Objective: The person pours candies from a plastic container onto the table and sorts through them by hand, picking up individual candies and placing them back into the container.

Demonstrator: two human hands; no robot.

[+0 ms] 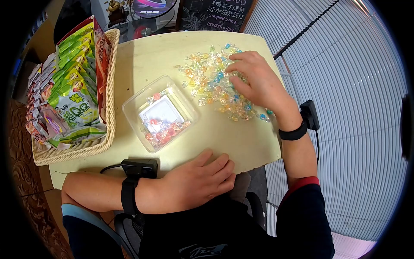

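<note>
Head view: our right hand (254, 80) curls loosely, fingertips on the candies (207, 84); we cannot tell whether it pinches one. Pieces by its wrist lie near the table (142, 56) edge, and we judge a careless sweep could push them off. Left of it sits the clear tub (160, 113); our left hand (196, 183) lies flat and empty.

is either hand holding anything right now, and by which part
Left hand lies flat on the table, holding nothing. Right hand is fingers-down in the pile of wrapped candies; whether it pinches one cannot be told.
</note>
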